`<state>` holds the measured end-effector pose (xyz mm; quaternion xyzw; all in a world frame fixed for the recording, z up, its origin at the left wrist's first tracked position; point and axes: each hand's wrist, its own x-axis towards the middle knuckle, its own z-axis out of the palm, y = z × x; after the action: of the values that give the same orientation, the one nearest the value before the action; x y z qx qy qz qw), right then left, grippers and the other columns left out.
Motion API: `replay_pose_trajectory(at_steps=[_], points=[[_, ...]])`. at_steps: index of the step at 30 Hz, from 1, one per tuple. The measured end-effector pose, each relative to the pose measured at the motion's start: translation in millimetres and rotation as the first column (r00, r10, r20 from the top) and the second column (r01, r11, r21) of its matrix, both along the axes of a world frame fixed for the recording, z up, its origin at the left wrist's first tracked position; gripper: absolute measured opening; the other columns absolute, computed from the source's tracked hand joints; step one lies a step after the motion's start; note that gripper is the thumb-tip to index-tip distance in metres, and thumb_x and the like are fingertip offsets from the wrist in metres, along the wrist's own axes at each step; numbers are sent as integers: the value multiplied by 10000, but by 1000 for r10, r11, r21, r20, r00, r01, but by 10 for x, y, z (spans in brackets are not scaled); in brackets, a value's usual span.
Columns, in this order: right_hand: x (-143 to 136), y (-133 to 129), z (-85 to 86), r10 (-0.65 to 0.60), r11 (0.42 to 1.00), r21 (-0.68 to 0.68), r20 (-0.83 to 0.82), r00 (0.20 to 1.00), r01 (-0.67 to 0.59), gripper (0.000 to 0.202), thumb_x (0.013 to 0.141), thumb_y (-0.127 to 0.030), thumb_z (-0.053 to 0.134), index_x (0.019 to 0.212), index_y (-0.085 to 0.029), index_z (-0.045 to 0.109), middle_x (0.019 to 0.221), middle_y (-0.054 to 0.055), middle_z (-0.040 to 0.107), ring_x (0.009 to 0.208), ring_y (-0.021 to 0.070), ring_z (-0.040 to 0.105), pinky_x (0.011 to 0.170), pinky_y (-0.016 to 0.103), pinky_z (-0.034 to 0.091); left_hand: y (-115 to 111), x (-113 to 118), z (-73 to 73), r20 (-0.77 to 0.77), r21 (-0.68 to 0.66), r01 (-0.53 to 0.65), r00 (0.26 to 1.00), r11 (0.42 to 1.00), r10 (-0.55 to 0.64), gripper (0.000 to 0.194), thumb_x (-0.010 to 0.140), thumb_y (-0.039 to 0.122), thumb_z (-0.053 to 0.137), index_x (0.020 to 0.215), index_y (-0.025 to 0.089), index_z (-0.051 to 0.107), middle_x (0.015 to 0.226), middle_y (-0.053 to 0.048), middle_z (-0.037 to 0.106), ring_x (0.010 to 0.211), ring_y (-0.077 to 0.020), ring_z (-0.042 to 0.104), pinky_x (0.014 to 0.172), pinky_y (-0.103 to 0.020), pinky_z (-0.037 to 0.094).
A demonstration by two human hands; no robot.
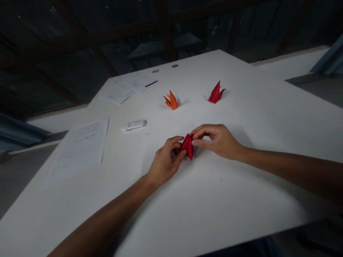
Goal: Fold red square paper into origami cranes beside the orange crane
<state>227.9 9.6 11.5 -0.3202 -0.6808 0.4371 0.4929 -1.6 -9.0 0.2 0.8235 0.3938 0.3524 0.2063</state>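
A folded red paper piece [188, 147], pointed at the top, is held between my two hands just above the white table [241, 200]. My left hand [168, 156] grips its left side, thumb in front and fingers behind. From the right, my right hand [215, 140] pinches its edge between thumb and forefinger. Farther back stand an orange origami crane [172, 100] and a red origami crane [216, 93], both with pointed tips upward. The far side of the piece in my hands is hidden.
Left of my hands lies a white glue tube [136, 125]. A printed sheet [83, 146] rests near the left edge, with more papers [120, 89] and a black strip [151, 84] behind. Two round grommets [174, 66] sit near the back edge, before dark windows.
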Motion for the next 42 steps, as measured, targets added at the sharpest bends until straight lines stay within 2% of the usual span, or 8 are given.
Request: replay_pose_trajectory(at_steps=[6, 12, 18, 24, 34, 38, 42], points=[[-2, -7, 12, -83, 996, 34, 76, 994, 81, 73, 842, -258, 770, 882, -197, 767, 915, 43, 757, 826, 185, 683, 787, 342, 544, 6, -11, -6, -37, 11, -36, 999, 999, 37, 391, 955, 189, 625, 1320, 232, 492, 945, -14, 749, 795, -125, 718, 712, -229, 550], [-5, -20, 20, -88, 995, -36, 82, 993, 91, 50, 845, -226, 736, 876, -190, 749, 865, 32, 752, 788, 177, 672, 773, 334, 538, 10, -9, -8, -41, 17, -40, 998, 999, 41, 379, 958, 201, 619, 1317, 231, 502, 966, -19, 744, 784, -119, 710, 690, -221, 546], [-19, 3, -20, -36, 987, -157, 3, 999, 36, 90, 827, -265, 758, 873, -191, 735, 835, 29, 745, 751, 169, 674, 742, 328, 548, 8, 3, 10, -34, 11, -43, 998, 999, 44, 370, 957, 202, 622, 1307, 223, 504, 957, -23, 741, 786, -123, 711, 707, -233, 554], [-45, 27, -28, -26, 952, -305, -182, 983, -32, 201, 720, -178, 800, 875, -202, 674, 826, -11, 722, 676, 127, 677, 635, 266, 547, 10, 9, 6, -13, 7, -37, 999, 999, 37, 382, 952, 194, 626, 1310, 225, 497, 927, -15, 736, 764, -121, 704, 696, -233, 553], [-44, 39, 17, -59, 947, -322, -172, 983, 1, 209, 690, -168, 811, 806, -188, 638, 767, -13, 707, 636, 110, 628, 550, 232, 470, 12, -3, 1, 27, -55, 0, 1000, 999, 1, 392, 963, 219, 619, 1326, 234, 469, 913, -7, 722, 772, -119, 695, 677, -218, 532], [-38, 34, 39, -8, 939, -339, -166, 986, -50, 216, 828, -327, 771, 958, -184, 674, 819, 2, 726, 552, 93, 600, 518, 244, 477, 61, -20, -29, 173, -219, 63, 985, 974, -25, 392, 971, 263, 621, 1329, 236, 463, 880, -6, 699, 766, -134, 689, 707, -256, 548], [-21, 44, 26, -30, 957, -290, -145, 989, -13, 270, 949, -445, 647, 1010, -184, 683, 937, 39, 745, 562, 92, 619, 534, 255, 495, 112, -25, -67, 354, -354, 135, 935, 926, -1, 422, 952, 314, 659, 1322, 234, 473, 901, -17, 686, 790, -148, 693, 759, -292, 577]])
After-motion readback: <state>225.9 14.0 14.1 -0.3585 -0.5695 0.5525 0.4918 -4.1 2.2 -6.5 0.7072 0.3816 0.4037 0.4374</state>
